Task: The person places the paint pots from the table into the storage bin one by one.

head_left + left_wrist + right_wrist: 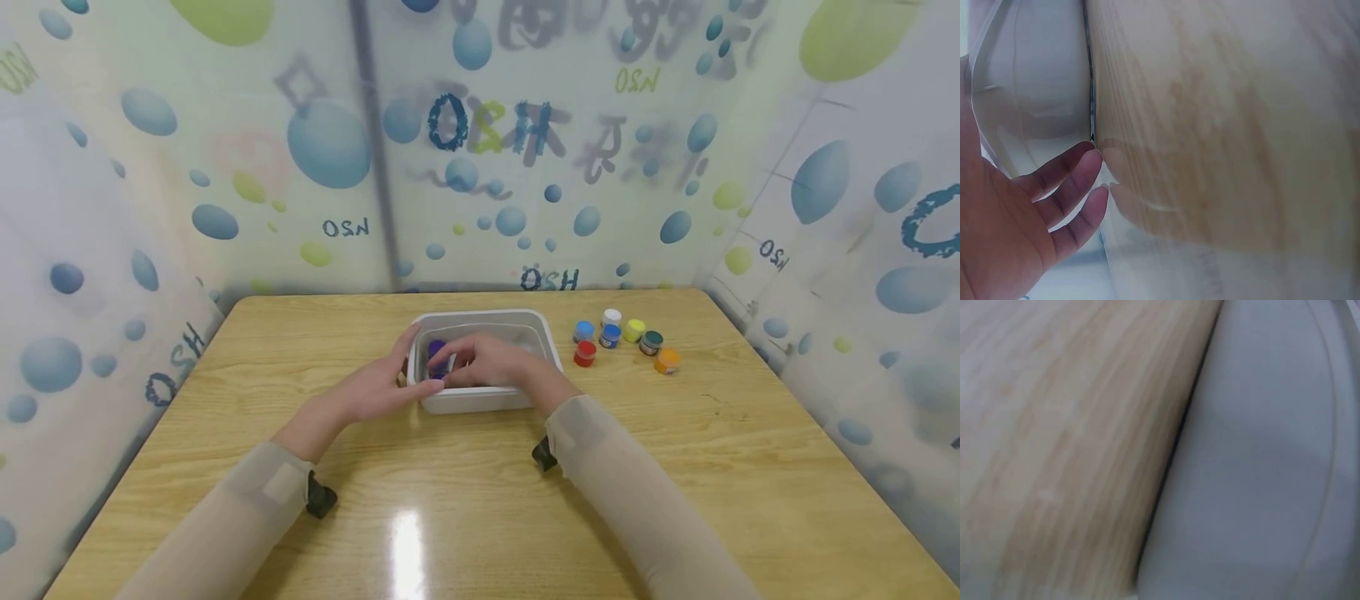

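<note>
A white rectangular tub (pixel 480 402) stands on the table, with purple-lidded jars (pixel 437 348) at its left end. My left hand (pixel 378 386) lies against the tub's left end, thumb over the near rim and fingers along the outside. In the left wrist view the left hand's fingers (pixel 1072 194) are loosely bent beside the tub's wall (pixel 1041 75). My right hand (pixel 487 360) reaches over the near rim into the tub, fingers bent beside the purple jars; whether it touches one cannot be told. The right wrist view shows only the tub's side (pixel 1254 462) and the table.
Right of the tub on the wooden table (pixel 465 517) stand several small paint jars: red (pixel 585 354), light blue (pixel 583 332), blue (pixel 611 336), white (pixel 611 317), yellow (pixel 634 331), dark green (pixel 651 342) and orange (pixel 667 361). A patterned curtain hangs behind.
</note>
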`<state>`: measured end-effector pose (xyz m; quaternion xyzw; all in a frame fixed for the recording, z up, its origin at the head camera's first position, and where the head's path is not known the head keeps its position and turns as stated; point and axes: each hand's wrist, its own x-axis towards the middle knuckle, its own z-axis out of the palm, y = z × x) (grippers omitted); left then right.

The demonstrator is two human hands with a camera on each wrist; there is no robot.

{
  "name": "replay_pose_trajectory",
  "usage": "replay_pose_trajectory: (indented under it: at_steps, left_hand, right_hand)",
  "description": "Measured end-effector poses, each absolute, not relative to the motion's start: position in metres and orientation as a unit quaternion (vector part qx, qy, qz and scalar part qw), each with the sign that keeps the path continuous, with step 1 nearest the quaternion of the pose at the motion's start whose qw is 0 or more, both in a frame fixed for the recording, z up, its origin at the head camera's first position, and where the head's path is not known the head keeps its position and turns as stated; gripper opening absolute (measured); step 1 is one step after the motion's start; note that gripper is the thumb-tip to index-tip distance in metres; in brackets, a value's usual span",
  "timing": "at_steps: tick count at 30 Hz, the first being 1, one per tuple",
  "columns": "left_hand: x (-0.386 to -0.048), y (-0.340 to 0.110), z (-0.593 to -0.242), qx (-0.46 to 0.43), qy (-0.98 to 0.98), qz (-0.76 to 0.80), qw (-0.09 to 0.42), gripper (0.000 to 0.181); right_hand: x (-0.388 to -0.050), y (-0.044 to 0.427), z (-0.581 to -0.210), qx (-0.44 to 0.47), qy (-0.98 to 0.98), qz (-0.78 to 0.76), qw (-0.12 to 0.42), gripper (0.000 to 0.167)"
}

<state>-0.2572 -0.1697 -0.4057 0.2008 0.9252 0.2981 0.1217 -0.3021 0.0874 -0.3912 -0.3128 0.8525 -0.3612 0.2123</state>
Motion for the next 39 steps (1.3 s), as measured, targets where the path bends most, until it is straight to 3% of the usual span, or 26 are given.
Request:
replay_pose_trajectory:
  at_steps: [14, 32, 39]
  left_hand:
    - [-0.258, -0.168, -0.408, 0.194, 0.924, 0.304, 0.124, 0.118]
    - [-0.255, -0.172, -0.408, 0.195, 0.927, 0.3, 0.115, 0.116]
    - [-0.256, -0.171, -0.409, 0.196, 0.926, 0.301, 0.113, 0.116]
  right_hand:
    - [-0.293, 0.137, -0.361, -0.269, 0.86, -0.415, 0.125, 0.038]
    - [-0.27, 0.266, -0.351, -0.154, 0.884, -0.439, 0.051, 0.038]
    - [-0.26, 0.32, -0.361, -0.118, 0.888, -0.44, 0.053, 0.042]
